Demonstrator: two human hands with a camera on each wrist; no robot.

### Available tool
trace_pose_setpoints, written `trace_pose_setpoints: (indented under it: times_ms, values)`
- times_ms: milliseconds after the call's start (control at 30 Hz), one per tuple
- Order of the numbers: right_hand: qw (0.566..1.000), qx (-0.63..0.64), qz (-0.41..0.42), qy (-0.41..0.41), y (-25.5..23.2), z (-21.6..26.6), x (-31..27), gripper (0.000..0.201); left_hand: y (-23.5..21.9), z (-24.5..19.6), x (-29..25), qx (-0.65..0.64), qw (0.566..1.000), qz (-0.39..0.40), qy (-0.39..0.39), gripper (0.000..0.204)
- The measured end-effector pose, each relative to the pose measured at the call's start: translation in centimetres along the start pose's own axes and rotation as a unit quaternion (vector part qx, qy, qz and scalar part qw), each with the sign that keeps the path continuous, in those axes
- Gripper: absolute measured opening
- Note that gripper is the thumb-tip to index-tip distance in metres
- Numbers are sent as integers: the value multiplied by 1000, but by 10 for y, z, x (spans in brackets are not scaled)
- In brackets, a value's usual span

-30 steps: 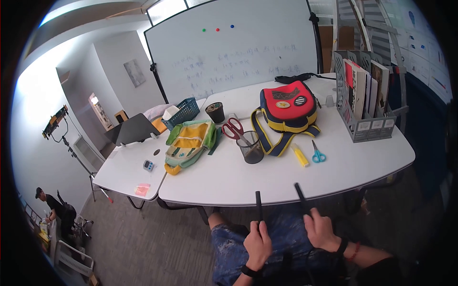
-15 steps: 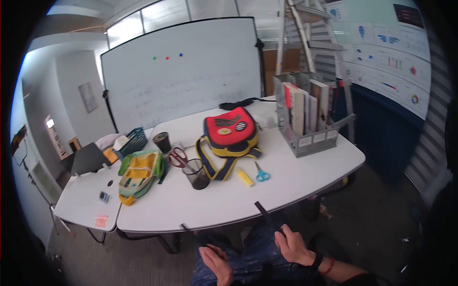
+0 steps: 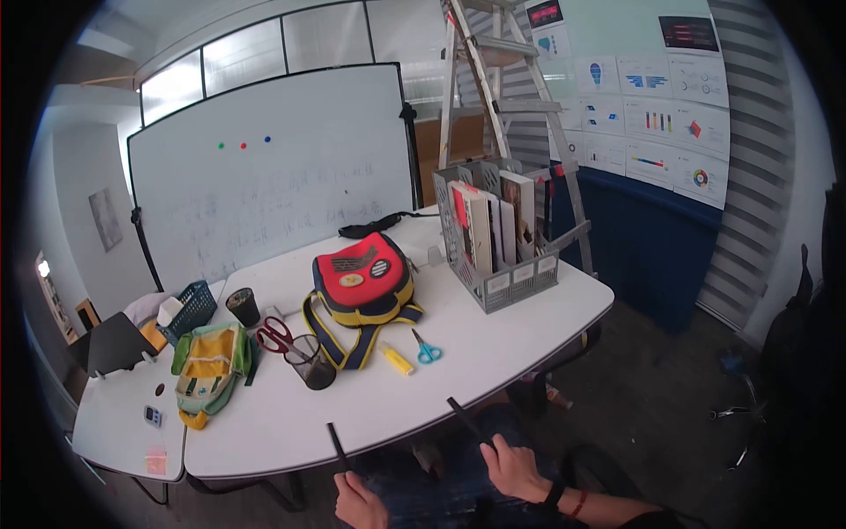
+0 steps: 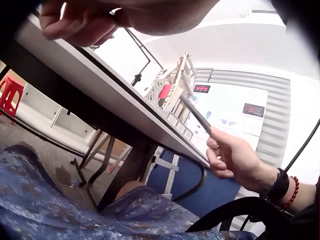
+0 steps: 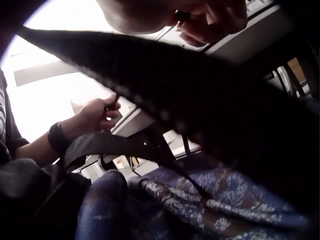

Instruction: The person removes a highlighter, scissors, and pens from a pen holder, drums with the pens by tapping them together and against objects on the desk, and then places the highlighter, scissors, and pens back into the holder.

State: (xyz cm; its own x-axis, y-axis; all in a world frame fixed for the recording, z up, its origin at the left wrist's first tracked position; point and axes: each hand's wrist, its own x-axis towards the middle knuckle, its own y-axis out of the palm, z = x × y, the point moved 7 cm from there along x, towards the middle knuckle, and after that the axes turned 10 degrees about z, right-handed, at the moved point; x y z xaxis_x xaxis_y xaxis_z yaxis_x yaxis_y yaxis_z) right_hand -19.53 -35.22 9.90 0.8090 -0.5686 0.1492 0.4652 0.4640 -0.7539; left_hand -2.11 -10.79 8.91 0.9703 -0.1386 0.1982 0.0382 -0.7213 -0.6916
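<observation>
The counter (image 3: 264, 434) bears a red bag (image 3: 363, 275). By its near edge, a person's left hand (image 3: 359, 504) grips the left stick (image 3: 337, 445) and the right hand (image 3: 514, 472) the right stick (image 3: 469, 420), held apart. Looks like simple holding; moving either calls for firm fingers and clearance.

The backpack (image 3: 364, 275) is red, navy and yellow, the scissors (image 3: 426, 349) light blue, the glue stick (image 3: 397, 360) yellow.
</observation>
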Motion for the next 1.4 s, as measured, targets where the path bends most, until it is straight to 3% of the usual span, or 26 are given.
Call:
trace_pose_setpoints:
  times_ms: [67,100,133,200,300,333,433,467,500,567,600,700,800,900,933,1000,1033,1067,1133,1200,1300,1400]
  values:
    - [997,-52,54,-14,21,-2,7,28,10,13,14,144,988,47,15,32]
    - [997,-45,62,-15,24,4,0,28,7,8,15,157,983,90,44,30]
    - [999,8,38,-37,16,14,1,27,0,1,17,157,983,82,44,30]
    - [996,57,16,-60,0,25,10,26,-29,-18,3,16,999,-23,47,29]
    - [981,114,-15,-153,-13,50,4,29,-31,-32,-10,-12,998,-2,57,28]
    - [982,111,-4,-152,-4,43,6,29,-25,-31,-11,-11,997,2,77,28]
    - [990,3,106,-89,33,16,22,30,5,-3,-19,63,995,69,38,26]
    - [990,6,103,-98,31,19,24,30,11,1,-16,93,990,99,26,25]
    - [988,56,72,-126,23,28,20,29,6,1,-19,3,997,71,36,24]
    - [979,109,23,-169,9,42,12,28,-10,-25,-18,-24,998,39,32,23]
    - [977,108,46,-179,11,44,14,26,-22,-31,-25,-44,998,15,30,23]
    - [966,154,90,-187,22,43,16,27,-9,-21,-25,-50,996,61,47,24]
    - [964,169,140,-148,44,27,24,25,3,-11,-27,-60,995,59,58,25]
    - [937,249,104,-224,32,32,14,19,-9,-1,-44,-226,973,7,45,23]
    - [936,247,112,-224,33,30,12,19,-8,1,-47,-227,973,5,37,23]
    - [941,266,49,-204,27,26,15,21,-10,6,-45,-171,983,-47,51,23]
    - [958,229,52,-162,34,20,21,25,-6,7,-39,-78,994,-60,41,25]
    - [956,230,60,-173,38,19,21,25,3,9,-31,-29,1000,6,3,27]
    - [964,212,132,-95,57,13,24,27,10,15,-29,-87,995,34,16,27]
    - [940,281,137,-135,50,30,14,27,2,7,-37,-82,997,-3,3,27]
    - [917,325,123,-195,41,55,13,28,-5,5,-46,-184,982,-36,-7,28]
    - [910,352,116,-188,61,56,30,28,4,20,-35,-80,996,-37,-31,29]
